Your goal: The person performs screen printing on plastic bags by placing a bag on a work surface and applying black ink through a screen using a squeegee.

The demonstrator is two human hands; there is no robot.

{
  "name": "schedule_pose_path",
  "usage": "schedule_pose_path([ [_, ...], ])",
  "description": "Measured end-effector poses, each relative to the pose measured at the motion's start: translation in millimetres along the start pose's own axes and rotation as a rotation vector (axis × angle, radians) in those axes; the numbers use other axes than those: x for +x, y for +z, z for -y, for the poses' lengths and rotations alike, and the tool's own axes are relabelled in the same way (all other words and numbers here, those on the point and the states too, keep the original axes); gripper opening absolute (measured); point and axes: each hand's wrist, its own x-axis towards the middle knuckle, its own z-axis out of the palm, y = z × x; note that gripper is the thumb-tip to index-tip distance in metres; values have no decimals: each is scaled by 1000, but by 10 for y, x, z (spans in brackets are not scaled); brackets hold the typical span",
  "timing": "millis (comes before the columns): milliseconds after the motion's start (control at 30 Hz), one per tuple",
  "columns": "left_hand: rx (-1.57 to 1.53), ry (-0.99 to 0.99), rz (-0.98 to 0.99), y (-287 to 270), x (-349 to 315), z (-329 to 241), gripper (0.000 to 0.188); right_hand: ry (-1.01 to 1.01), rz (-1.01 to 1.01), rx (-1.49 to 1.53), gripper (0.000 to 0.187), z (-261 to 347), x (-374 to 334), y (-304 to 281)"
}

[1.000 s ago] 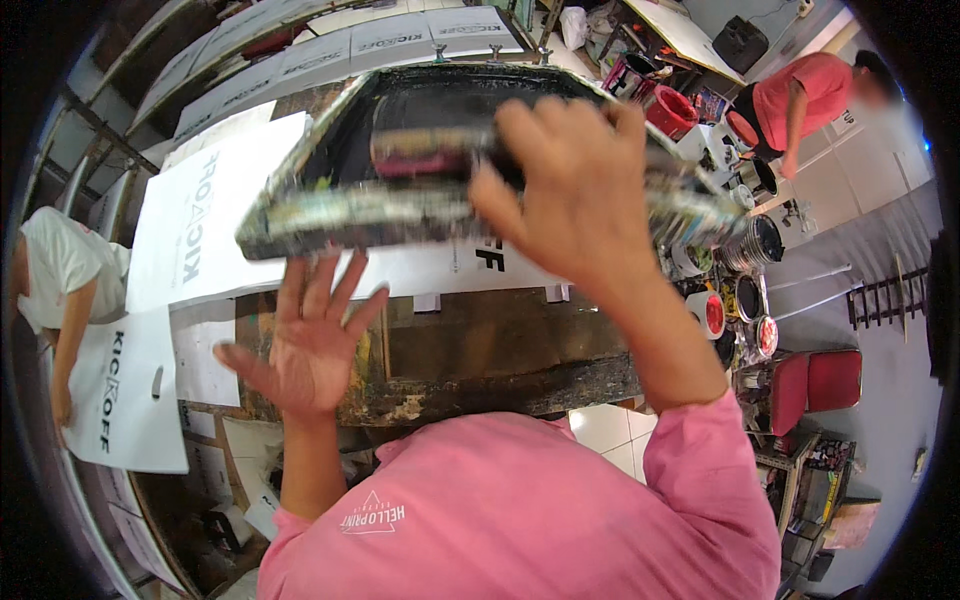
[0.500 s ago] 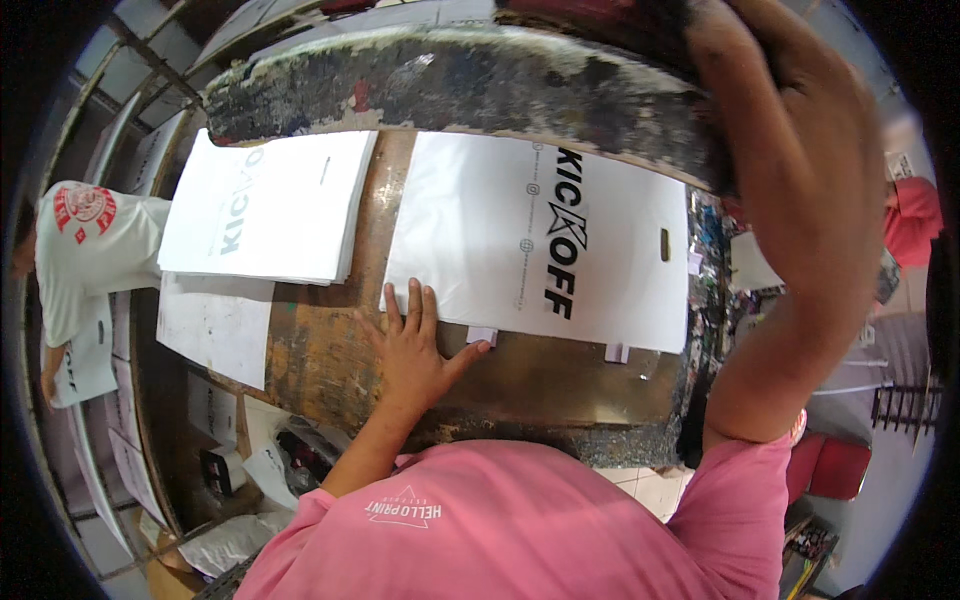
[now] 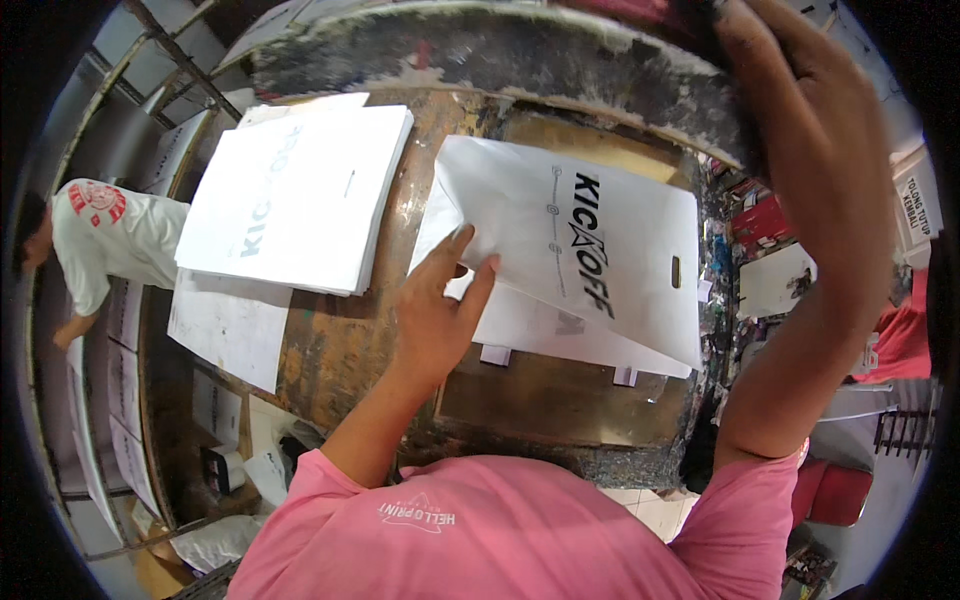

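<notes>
A white plastic bag (image 3: 636,225) with black print and a die-cut handle slot lies on the worktable. Its left part is bent up off the surface, and a white sheet or layer with faint print shows underneath. My left hand (image 3: 440,305) is at that raised edge, thumb and fingers closed on the bag; the exact grip is partly hidden. High at the right, my right hand (image 3: 795,100) grips the end of a raised, ink-stained screen printing frame (image 3: 500,62), which slants above the far side of the table. Its fingertips are partly out of sight.
Left of the bag sits a stack of printed white bags (image 3: 300,200) on the stained wooden table (image 3: 335,340). Small pale tabs (image 3: 495,354) mark the near side of the printing spot. Another person (image 3: 115,235) in a white shirt stands by the shelves at left.
My left hand has gone from lying flat beside the bag to lifting its left edge, which is folding up and rightward. The frame is higher and farther back, still in my right hand.
</notes>
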Motion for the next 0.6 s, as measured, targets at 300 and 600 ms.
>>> schedule_pose_path([
  [300, -204, -251, -270, -1357, 51, 777, 53, 73, 112, -201, 41, 251, -180, -74],
  [600, 398, -228, -261, -3255, 645, 2430, 61, 88, -2, -223, 42, 364, -320, 22],
])
